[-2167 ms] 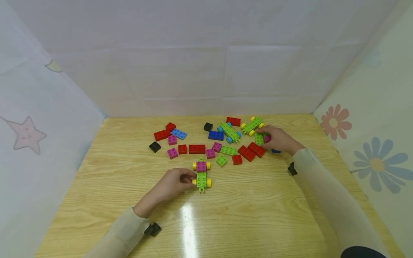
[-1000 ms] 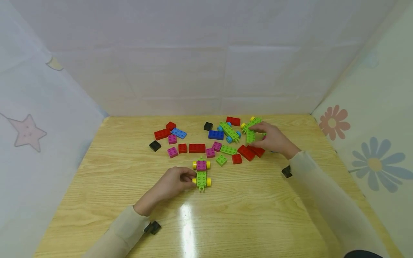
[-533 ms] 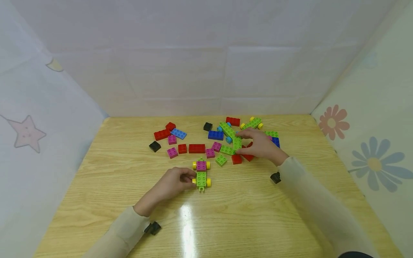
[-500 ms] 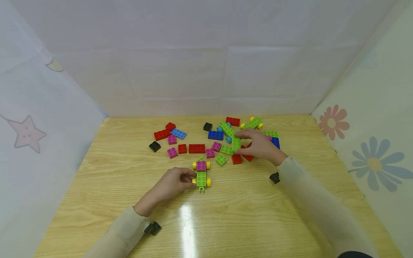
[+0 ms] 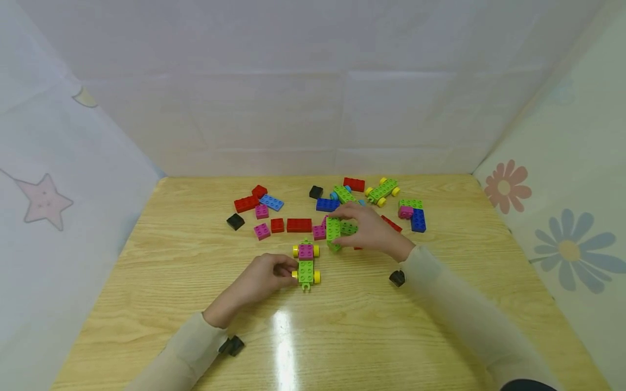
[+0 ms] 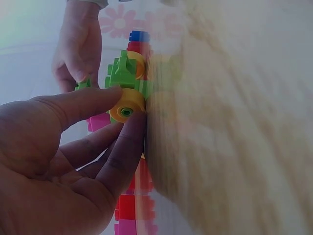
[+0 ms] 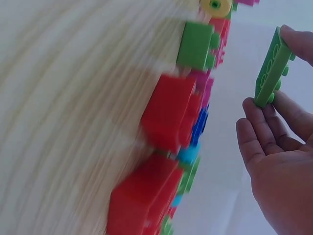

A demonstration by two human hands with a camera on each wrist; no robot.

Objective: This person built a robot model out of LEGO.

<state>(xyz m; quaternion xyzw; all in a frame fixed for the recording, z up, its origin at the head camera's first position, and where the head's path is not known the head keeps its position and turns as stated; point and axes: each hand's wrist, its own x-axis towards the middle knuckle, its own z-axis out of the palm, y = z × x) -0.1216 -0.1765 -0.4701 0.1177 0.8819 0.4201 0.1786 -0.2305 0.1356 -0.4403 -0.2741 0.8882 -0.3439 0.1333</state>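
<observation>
My left hand (image 5: 264, 277) pinches a yellow wheel (image 6: 127, 112) of a green toy car base (image 5: 306, 272), which stands on the table in the head view. A pink brick (image 5: 306, 251) sits on the base's far end. Held by its two ends between thumb and fingers, a thin green building plate (image 7: 274, 66) hangs from my right hand (image 5: 369, 231). That plate is in the air beyond and right of the car base, above loose bricks. The right hand covers part of the red bricks under it.
Behind the car base lie a red brick (image 5: 299, 225), pink bricks and a blue brick (image 5: 327, 205). Two more wheeled bases stand at the back, one with yellow wheels (image 5: 382, 191). A dark blue brick (image 5: 418, 220) lies far right, a black one (image 5: 236, 221) left.
My right hand has picked the green plate from the right-hand group and carried it leftward, toward the car base. The left hand has stayed at the wheel.
</observation>
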